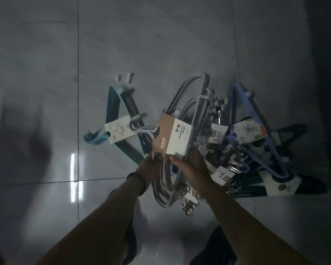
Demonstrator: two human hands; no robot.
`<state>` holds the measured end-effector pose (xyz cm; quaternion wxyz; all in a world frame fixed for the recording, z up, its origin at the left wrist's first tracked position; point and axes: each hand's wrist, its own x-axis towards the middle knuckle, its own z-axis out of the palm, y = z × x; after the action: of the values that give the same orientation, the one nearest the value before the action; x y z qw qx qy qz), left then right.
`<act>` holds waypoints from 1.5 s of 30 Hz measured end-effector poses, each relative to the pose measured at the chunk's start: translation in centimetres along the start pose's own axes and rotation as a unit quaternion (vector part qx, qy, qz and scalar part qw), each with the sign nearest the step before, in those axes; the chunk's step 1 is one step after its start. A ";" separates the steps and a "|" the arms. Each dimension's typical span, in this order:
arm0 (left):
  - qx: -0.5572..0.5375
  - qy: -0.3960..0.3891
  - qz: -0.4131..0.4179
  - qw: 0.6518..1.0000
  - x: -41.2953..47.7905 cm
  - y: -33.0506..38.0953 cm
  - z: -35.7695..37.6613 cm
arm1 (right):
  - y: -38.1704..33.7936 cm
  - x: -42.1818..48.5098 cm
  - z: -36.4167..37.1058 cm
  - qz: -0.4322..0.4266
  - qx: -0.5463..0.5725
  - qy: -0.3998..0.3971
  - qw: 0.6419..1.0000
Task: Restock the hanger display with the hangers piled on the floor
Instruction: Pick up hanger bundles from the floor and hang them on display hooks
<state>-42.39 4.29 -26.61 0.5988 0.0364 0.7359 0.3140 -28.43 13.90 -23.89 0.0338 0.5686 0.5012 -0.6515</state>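
A bundle of grey hangers (187, 98) wrapped in a brown and white card sleeve (173, 136) is held up over the floor. My left hand (151, 167) grips the bundle's lower left side. My right hand (191, 165) grips it just under the sleeve. On the tiles to the left lies a teal hanger bundle (122, 121) with a white label. To the right lies a heap of blue hangers (252, 119) and dark green hanger packs (266, 180), with clip hangers among them.
The floor is glossy grey tile (46, 92) with a bright light reflection (73, 176) at the left. My dark shoes (218, 249) show at the bottom. A dark edge (327, 73) runs down the right side.
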 end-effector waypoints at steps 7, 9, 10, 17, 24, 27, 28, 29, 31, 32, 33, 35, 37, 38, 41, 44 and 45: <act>0.112 0.013 0.058 0.992 6.0 -2.3 1.6 | 3.1 6.3 1.9 0.033 -0.017 0.102 0.994; 0.051 0.007 0.016 0.999 7.0 -3.1 1.6 | 3.1 7.0 2.2 0.052 -0.006 0.109 0.993; -0.007 0.001 -0.007 1.000 7.1 -3.2 1.5 | 3.3 7.5 2.2 0.063 0.009 0.116 0.991; -0.154 -0.067 -0.069 0.983 6.2 -2.8 0.4 | 2.6 8.6 2.2 0.099 0.072 0.130 0.984; -0.215 -0.084 -0.098 0.968 -0.7 -1.0 -0.2 | 0.1 4.0 1.7 0.104 0.206 0.037 0.972; -0.212 0.028 -0.076 0.974 -4.4 0.7 -0.2 | -1.2 0.8 1.2 0.092 0.212 0.010 0.973; -0.205 0.056 -0.061 0.975 -5.7 1.5 -0.2 | -1.7 -0.1 0.9 0.095 0.203 0.002 0.975; -0.194 0.079 -0.046 0.977 -7.0 2.3 -0.4 | -2.4 -1.1 0.6 0.090 0.184 -0.006 0.979; -0.154 0.132 -0.006 0.979 -10.2 4.8 -0.9 | -4.5 -3.4 -0.4 0.064 0.120 -0.023 0.990; -0.123 0.154 0.020 0.980 -11.7 6.1 -1.4 | -5.8 -4.5 -1.2 0.051 0.083 -0.019 0.995; -0.088 0.171 0.041 0.980 -13.0 7.2 -1.9 | -7.0 -5.6 -1.9 0.043 0.052 -0.007 0.998; -0.041 0.177 0.076 0.980 -15.3 9.1 -3.2 | -8.9 -6.9 -3.4 0.029 0.000 0.028 0.999; -0.024 0.158 0.089 0.983 -16.9 10.2 -4.5 | -10.2 -7.4 -4.6 0.005 -0.056 0.036 0.998; -0.025 0.150 0.100 0.983 -17.7 10.6 -4.8 | -10.8 -7.6 -5.0 -0.006 -0.075 0.034 0.997; 0.000 0.150 0.125 0.981 -19.8 12.2 -5.2 | -13.0 -9.1 -5.2 -0.097 -0.050 0.090 0.990; 0.082 0.143 0.157 0.974 -22.5 14.5 -5.5 | -16.9 -13.4 -6.4 -0.273 -0.075 0.255 0.924; 0.116 0.137 0.169 0.969 -23.7 15.6 -5.7 | -18.8 -15.1 -7.3 -0.334 -0.107 0.265 0.898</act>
<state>-45.96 4.20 2.09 0.4219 0.1860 0.8256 0.3254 -29.53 20.34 0.42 -0.2588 0.5122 0.7189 -0.3923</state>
